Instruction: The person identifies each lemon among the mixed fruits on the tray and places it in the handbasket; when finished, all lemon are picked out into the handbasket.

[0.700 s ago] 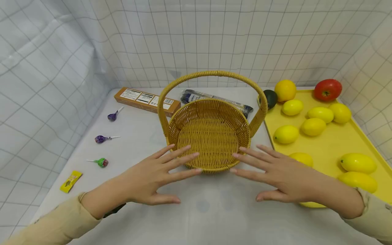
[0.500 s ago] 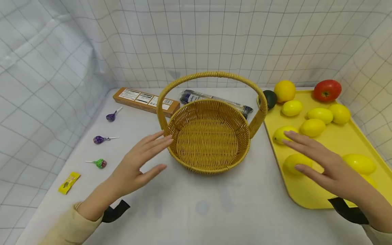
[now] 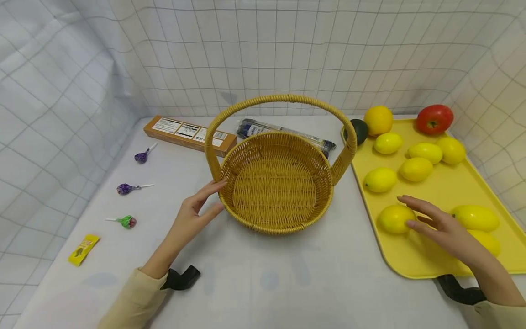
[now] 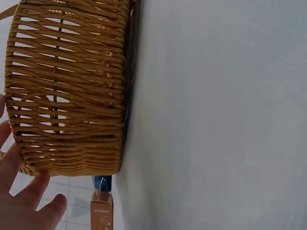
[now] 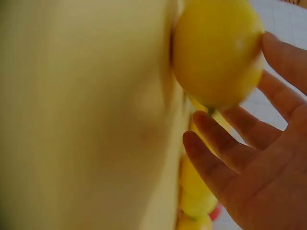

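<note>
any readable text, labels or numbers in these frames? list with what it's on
Nothing is legible.
Long brown cardboard box: white printed label panels, print too small to read.
Dark plastic-wrapped packet behind the woven wicker basket: white label, blurred.
Small yellow sachet: dark marking, unreadable.
Brown box end in the left wrist view: faint print, unreadable.

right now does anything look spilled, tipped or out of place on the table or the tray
Nothing stands out. The basket stands upright and empty, the lemons sit on the yellow tray, and the lollipops lie apart on the table. The left hand touches the basket; the right hand reaches a lemon.
</note>
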The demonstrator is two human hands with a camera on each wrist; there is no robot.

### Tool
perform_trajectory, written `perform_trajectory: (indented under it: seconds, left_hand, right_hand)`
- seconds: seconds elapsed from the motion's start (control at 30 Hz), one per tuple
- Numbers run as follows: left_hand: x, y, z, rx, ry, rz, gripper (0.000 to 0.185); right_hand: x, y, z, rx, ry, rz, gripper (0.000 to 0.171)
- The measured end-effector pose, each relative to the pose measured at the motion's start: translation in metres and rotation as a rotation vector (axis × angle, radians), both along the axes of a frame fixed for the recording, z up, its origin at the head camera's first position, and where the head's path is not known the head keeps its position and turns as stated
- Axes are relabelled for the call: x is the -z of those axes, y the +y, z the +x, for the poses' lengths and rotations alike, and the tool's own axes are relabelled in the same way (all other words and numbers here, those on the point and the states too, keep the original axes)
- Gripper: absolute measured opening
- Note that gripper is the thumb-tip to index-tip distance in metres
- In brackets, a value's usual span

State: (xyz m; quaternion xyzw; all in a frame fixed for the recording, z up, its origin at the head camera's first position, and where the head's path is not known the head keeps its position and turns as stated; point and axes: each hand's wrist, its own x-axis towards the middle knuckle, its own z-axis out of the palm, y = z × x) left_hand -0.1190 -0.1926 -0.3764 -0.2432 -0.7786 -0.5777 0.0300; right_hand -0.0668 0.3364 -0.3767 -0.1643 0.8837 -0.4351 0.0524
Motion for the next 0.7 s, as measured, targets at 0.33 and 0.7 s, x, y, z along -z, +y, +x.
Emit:
perform_trajectory:
  seconds: [0.33,0.7]
  left_hand:
    - [0.009,0.003,-0.002,0.019,-0.013,0.041,0.037]
    - [-0.009,0.018,0.012,-0.014,-0.027,0.085,0.037]
  right_hand:
    - [0.007,-0.016,-0.004,0.04,-0.098,0.11,0.056]
    - [-0.054,-0.107,-0.003,-0.041,0.081,-0.099,0.061]
